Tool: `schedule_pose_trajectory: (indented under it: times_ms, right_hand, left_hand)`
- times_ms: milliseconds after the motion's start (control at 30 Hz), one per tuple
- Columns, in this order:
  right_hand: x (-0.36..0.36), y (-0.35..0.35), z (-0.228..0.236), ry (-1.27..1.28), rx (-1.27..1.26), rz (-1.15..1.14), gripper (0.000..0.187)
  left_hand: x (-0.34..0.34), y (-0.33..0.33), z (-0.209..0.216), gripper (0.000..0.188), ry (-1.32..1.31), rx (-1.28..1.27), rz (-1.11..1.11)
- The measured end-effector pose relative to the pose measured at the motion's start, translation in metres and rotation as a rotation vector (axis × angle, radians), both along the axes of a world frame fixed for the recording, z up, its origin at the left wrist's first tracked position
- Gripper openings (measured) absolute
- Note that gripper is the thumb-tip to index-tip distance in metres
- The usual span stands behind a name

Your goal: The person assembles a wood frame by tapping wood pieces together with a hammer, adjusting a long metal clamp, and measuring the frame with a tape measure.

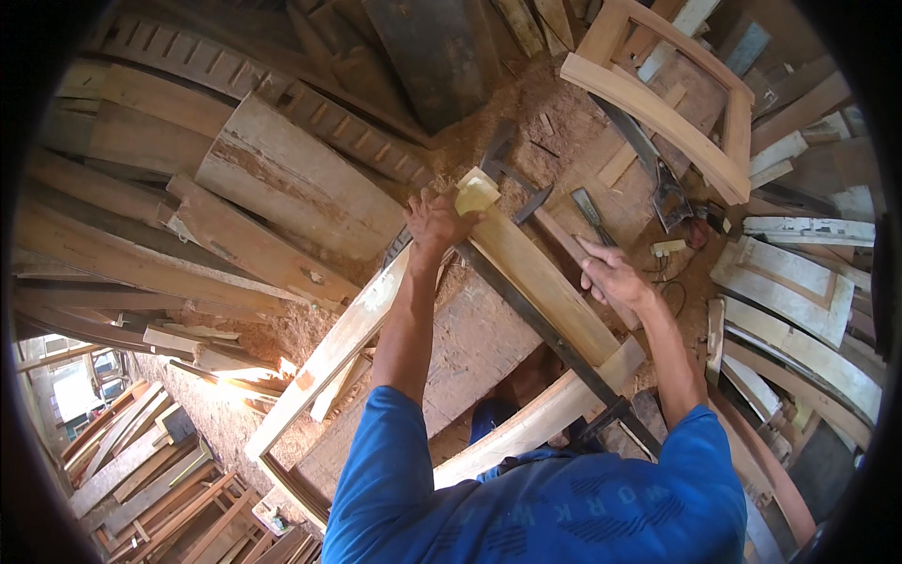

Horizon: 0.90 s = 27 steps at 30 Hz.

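Observation:
A pale wooden frame [554,282] lies before me over a worn board. My left hand [436,222] grips its far corner, fingers curled over the wood and thumb stretched toward a yellowish wooden end [477,191]. A long dark bar clamp [526,315] runs across the frame, from beside my left hand to its near right corner. My right hand [611,274] is closed around the wooden handle of a hammer [562,235]. The hammer's dark head is above the frame's right rail, near its far end. Just past the head lies a dark metal piece [503,146].
A chisel [590,214] and a handsaw [669,202] lie to the right. Another wooden frame [658,113] with a curved rail stands at the far right. Stacked boards [113,216] fill the left, and more panels [789,287] the right. Sawdust [536,99] covers the ground.

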State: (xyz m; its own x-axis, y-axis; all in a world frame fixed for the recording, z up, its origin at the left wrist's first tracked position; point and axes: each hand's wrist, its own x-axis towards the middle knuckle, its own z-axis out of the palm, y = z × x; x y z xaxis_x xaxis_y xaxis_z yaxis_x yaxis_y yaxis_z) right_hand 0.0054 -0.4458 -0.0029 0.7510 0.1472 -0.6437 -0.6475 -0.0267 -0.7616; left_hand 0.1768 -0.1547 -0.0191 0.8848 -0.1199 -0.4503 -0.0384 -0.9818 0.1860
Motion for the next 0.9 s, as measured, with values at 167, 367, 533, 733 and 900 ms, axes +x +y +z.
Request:
schedule_pose_trajectory:
  times_ms: [167, 367, 533, 733, 900]
  right_hand:
    - [-0.005, 0.013, 0.005, -0.118, -0.058, -0.34, 0.056]
    - [-0.016, -0.002, 0.008, -0.108, -0.137, -0.201, 0.058]
    - [-0.016, -0.033, 0.003, -0.145, -0.289, -0.342, 0.058]
    - [-0.026, -0.074, -0.025, -0.101, -0.311, -0.35, 0.062]
    - [-0.024, -0.07, -0.03, -0.067, -0.421, -0.344, 0.068]
  left_hand:
    - [0.002, 0.0, -0.002, 0.088, 0.024, -0.03, -0.007]
    - [0.005, 0.003, -0.014, 0.071, -0.048, -0.022, -0.021]
    - [0.027, 0.041, -0.051, 0.05, 0.048, -0.215, -0.114]
    - [0.007, 0.031, -0.025, 0.047, -0.023, -0.299, -0.112]
    - [-0.006, 0.029, -0.017, 0.058, -0.123, -0.183, 0.126]
